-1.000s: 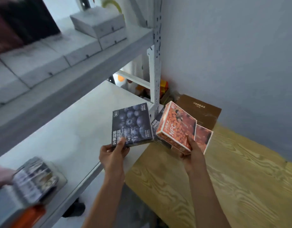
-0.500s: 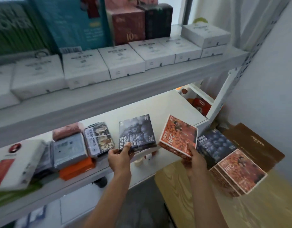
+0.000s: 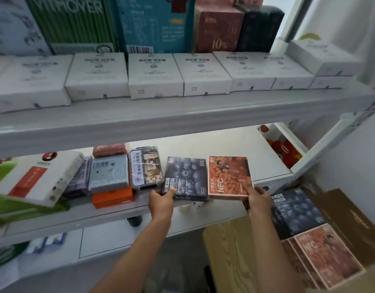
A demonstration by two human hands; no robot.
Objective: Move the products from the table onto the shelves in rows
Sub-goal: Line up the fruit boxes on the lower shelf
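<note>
Boxes now lie side by side on shelf (image 3: pixel 203 144); left hand (image 3: pixel 161 200) grips blueberry box (image 3: pixel 185 178), right hand (image 3: pixel 259 198) orange box (image 3: pixel 229 176).

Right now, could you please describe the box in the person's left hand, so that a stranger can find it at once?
Look at the lower white shelf, at its front edge near the middle. Two flat boxes lie side by side there, each held by one hand. The left hand grips the dark blueberry box; its right neighbour, the orange box, is bright orange with "NFC" on it.
</note>
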